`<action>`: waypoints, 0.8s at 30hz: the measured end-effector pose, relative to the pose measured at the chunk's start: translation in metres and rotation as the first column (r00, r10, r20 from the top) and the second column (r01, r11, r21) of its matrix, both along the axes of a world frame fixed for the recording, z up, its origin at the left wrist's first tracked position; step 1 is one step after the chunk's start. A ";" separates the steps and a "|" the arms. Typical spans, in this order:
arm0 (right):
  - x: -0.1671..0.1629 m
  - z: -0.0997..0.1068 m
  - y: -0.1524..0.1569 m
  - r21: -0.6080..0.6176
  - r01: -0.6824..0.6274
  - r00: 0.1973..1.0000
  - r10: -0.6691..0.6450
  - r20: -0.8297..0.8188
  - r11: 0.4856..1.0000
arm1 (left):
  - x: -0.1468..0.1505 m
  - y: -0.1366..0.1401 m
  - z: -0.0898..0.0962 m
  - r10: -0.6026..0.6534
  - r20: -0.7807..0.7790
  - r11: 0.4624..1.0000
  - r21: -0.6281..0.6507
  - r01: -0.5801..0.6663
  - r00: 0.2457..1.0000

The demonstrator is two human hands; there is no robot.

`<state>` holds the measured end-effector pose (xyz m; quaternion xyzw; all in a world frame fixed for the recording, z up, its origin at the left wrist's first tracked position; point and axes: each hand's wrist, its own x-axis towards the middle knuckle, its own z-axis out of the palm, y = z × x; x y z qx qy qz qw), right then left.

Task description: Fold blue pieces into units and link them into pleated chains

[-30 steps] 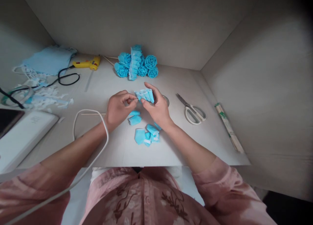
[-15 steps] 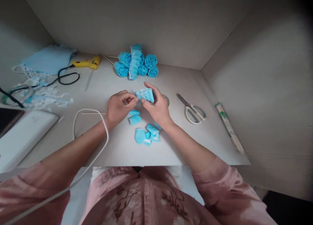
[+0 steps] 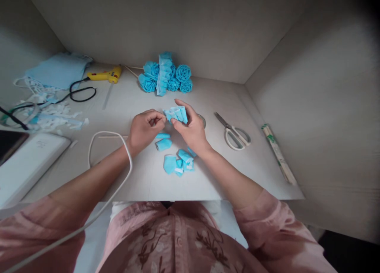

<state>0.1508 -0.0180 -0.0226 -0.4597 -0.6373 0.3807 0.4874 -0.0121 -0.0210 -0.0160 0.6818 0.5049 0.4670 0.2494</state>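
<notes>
My right hand (image 3: pixel 192 128) holds a pleated piece of light blue mask fabric (image 3: pixel 178 113) between thumb and fingers, raised above the table. Beside its left edge, my left hand (image 3: pixel 147 126) is closed in a pinch. Whether those fingertips grip the corner or something small is too fine to tell. Under the hands lie small rolled blue pieces (image 3: pixel 164 144). Nearer the front edge are more cut and folded blue pieces (image 3: pixel 170 164). A round object (image 3: pixel 203 121) is partly hidden behind my right hand.
Blue fabric roses (image 3: pixel 183 73) on sticks lie at the back, a ruffled strip (image 3: pixel 164 75) across them. Leftward are a yellow glue gun (image 3: pixel 104 75), face masks (image 3: pixel 59 71), scraps (image 3: pixel 63 116) and a white device (image 3: pixel 38 158). Scissors (image 3: pixel 233 134) and bundled sticks (image 3: pixel 278 154) lie right. A white cable (image 3: pixel 130 162) crosses my left forearm.
My left fingertips have shifted very slightly left and down at the fabric's edge. The right hand keeps its hold, and the things on the table are unmoved.
</notes>
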 end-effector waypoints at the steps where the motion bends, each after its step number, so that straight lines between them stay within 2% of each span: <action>1: 0.000 -0.002 0.002 -0.014 -0.005 0.999 0.005 -0.038 1.000 | 0.000 0.000 0.000 0.009 0.009 1.000 -0.008 -0.009 1.000; 7: 0.002 -0.008 0.012 -0.186 -0.062 0.943 -0.003 -0.333 0.981 | -0.005 0.005 0.000 0.124 0.186 0.992 -0.026 -0.121 0.975; 9: 0.002 -0.007 0.012 -0.212 -0.099 0.922 0.010 -0.386 0.972 | -0.007 0.008 0.001 0.096 0.256 0.995 -0.054 -0.085 0.962; 13: -0.001 -0.008 0.010 -0.216 -0.142 0.928 0.054 -0.369 0.966 | -0.006 0.008 0.004 -0.080 0.353 0.981 -0.139 0.137 0.932; 15: -0.001 -0.009 0.009 -0.214 -0.153 0.939 0.074 -0.336 0.965 | -0.005 0.006 0.007 -0.136 0.374 0.965 -0.161 0.208 0.917; 24: 0.000 -0.004 0.004 -0.219 -0.234 0.945 0.168 -0.280 0.947 | -0.004 0.005 0.003 -0.167 0.367 0.955 -0.169 0.242 0.915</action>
